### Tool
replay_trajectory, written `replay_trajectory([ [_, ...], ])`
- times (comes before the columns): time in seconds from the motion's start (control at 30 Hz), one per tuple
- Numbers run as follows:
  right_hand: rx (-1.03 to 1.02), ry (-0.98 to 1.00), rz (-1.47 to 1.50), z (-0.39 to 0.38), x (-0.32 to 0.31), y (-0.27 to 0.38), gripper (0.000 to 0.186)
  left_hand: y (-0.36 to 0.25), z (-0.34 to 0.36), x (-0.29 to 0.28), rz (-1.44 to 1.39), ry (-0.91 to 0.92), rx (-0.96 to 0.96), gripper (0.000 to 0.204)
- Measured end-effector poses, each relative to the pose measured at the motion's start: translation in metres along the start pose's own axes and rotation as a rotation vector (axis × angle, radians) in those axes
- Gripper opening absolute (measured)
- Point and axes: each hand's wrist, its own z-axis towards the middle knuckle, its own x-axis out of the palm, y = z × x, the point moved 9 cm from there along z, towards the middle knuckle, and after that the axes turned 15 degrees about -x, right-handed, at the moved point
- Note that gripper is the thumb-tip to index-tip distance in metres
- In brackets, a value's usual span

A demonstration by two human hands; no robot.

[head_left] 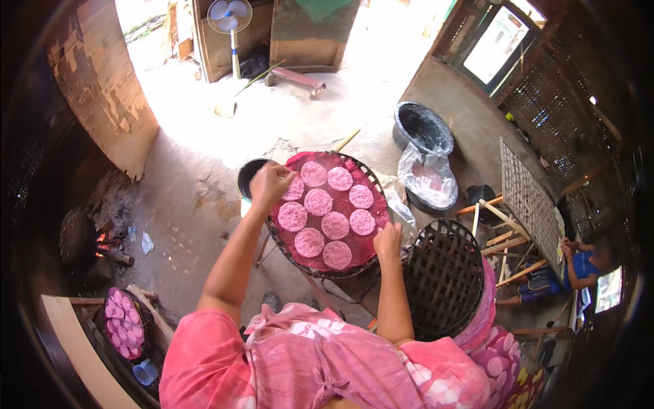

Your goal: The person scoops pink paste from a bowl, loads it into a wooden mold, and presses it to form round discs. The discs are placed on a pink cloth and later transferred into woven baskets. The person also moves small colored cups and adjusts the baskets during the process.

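Note:
A round dark woven tray [327, 274] is in front of me, covered with a deep pink cloth [347, 210]. Several flat pink round cakes [318, 202] lie apart on the cloth. My left hand [269, 185] is at the tray's upper left, its fingers pinched beside a cake it partly covers. What they hold cannot be made out. My right hand [389, 240] is closed at the tray's right rim, and its grip is hidden too. Beside my right forearm stands a second dark woven tray [444, 279], with pink cloth under it.
A dark bucket [246, 178] stands behind the left forearm. Far right are a large basin [424, 127] and a plastic bag [429, 178]. A fire [102, 245] burns at left, near another cake tray [125, 323]. A person [582, 269] sits at right by a slanted woven rack [528, 198].

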Motion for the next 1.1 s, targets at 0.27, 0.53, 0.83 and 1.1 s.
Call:
replay_trajectory([
  [0.27, 0.036, -0.242, -0.055, -0.005, 0.02, -0.038, 0.01, -0.022, 0.051, 0.034, 0.64, 0.11, 0.07, 0.029],
  [0.53, 0.1, -0.477, 0.321, -0.016, -0.007, -0.021, 0.008, -0.033, 0.072, 0.033, 0.598, 0.1, 0.048, 0.029],
  [0.83, 0.029, -0.86, 0.473, -0.106, -0.195, -0.023, 0.005, -0.229, -0.049, -0.034, 0.084, 0.626, 0.559, 0.015],
  [1.1, 0.465, -0.912, -0.21, -0.418, -0.425, -0.124, 0.022, -0.441, -0.283, 0.044, -0.192, 0.879, 1.162, 0.027],
])
